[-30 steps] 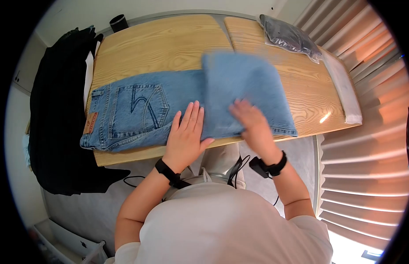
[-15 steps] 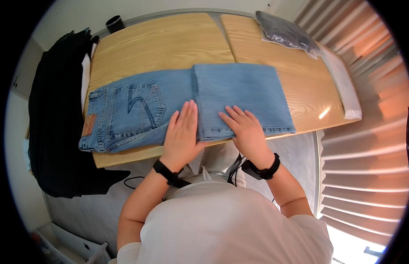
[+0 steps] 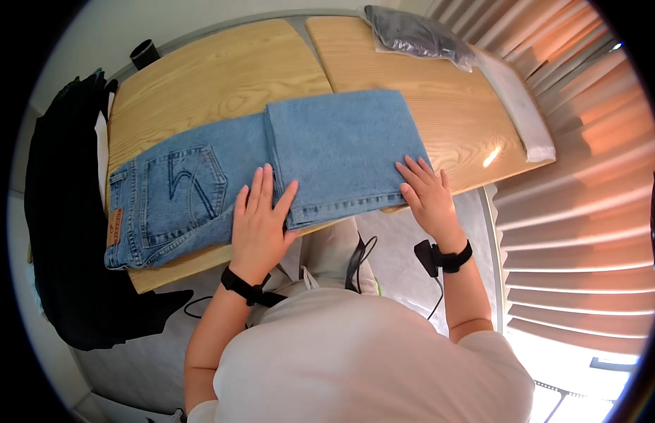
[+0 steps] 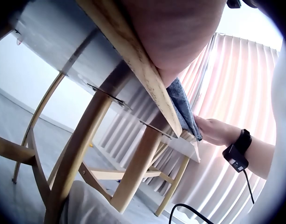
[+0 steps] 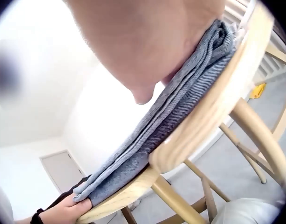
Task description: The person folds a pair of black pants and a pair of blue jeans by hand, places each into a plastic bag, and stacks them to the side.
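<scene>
A pair of blue jeans point(image 3: 341, 148) lies along the table's near edge, its leg part folded back over itself toward the waist. A stitched back pocket point(image 3: 184, 190) and a reddish-brown waistband patch point(image 3: 114, 227) face up on the left. My left hand point(image 3: 260, 218) rests with extended fingers on the denim, at the left edge of the folded-over part. At the right end, the fingers of my right hand point(image 3: 430, 197) touch the fold near its front corner. The right wrist view shows the stacked denim layers point(image 5: 147, 126) edge-on beneath my right hand point(image 5: 143, 42).
Black cloth point(image 3: 66, 211) hangs over the table's left side. A dark cup point(image 3: 144, 54) stands at the back left. A clear bag with dark contents point(image 3: 419, 34) and a long white packet point(image 3: 514, 106) lie on the right tabletop point(image 3: 454, 120). Curtains point(image 3: 574, 211) hang at right.
The blurred, moving leg fold now lies flat on the jeans. My right hand has gone from the fold's top to its right end. My left hand stays by the fold's left edge.
</scene>
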### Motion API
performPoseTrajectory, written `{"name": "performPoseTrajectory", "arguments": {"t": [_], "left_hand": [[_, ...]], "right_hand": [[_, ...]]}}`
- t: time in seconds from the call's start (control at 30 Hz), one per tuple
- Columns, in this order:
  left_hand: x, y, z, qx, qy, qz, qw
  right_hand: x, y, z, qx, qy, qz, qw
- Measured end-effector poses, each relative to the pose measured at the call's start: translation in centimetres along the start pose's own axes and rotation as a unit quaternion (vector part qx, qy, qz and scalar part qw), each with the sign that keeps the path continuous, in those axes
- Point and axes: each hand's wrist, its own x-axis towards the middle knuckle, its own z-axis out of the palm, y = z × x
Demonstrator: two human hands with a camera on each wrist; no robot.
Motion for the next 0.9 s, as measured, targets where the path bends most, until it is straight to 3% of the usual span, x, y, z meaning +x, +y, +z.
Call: {"name": "performPoseTrajectory", "arguments": {"t": [0.13, 0.2, 0.27, 0.37, 0.4, 0.47, 0.53, 0.6, 0.7, 0.77, 0.8, 0.87, 0.9], "left_hand": [[-0.1, 0.0, -0.1, -0.005, 0.0, -0.013, 1.0], [-0.1, -0.2, 0.0, -0.012, 0.001, 0.001, 1.0], [-0.3, -0.6, 0.1, -0.019, 0.009, -0.008, 1.0], [-1.4, -2.4, -0.9, -0.199, 0.044, 0.074, 0.976], [-2.4, -3.1, -1.8, -0.188, 0.044, 0.06, 0.979], [-5.5, -4.8, -4.2, -0.304, 0.144, 0.004, 0.942], [-9.0, -6.3, -4.9, -0.332, 0.288, -0.167, 0.882], [-11.7, -7.9, -6.3, -0.372, 0.377, -0.35, 0.773], [-15.3, -11.3, -7.1, -0.346, 0.393, -0.403, 0.751], [-16.5, -12.1, -7.4, -0.398, 0.398, -0.48, 0.673], [-16.5, -12.1, -7.5, -0.393, 0.402, -0.482, 0.672], [-15.7, -12.4, -7.9, -0.492, 0.405, -0.478, 0.605], [-15.9, -13.2, -7.8, -0.529, 0.392, -0.454, 0.6]], "right_hand": [[1.6, -5.3, -0.3, 0.0, 0.035, 0.027, 0.999], [2.3, -8.8, -0.5, 0.132, -0.012, -0.173, 0.976], [2.7, -10.8, 0.8, 0.173, -0.033, -0.219, 0.96], [3.0, -12.2, 2.8, 0.092, -0.039, -0.24, 0.966], [3.0, -12.2, 3.0, 0.104, -0.04, -0.253, 0.961], [2.9, -12.0, 3.4, 0.06, -0.028, -0.253, 0.965], [3.0, -12.0, 3.0, 0.096, -0.03, -0.246, 0.964], [3.1, -11.4, 2.6, 0.154, -0.058, -0.243, 0.956], [3.3, -11.1, 2.2, 0.162, -0.077, -0.245, 0.953], [3.2, -11.1, 2.4, 0.146, -0.078, -0.264, 0.95], [3.2, -11.3, 2.4, 0.122, -0.074, -0.264, 0.954], [3.4, -11.6, 2.7, 0.105, -0.068, -0.275, 0.953], [3.2, -11.6, 2.8, 0.077, -0.058, -0.276, 0.956]]}}
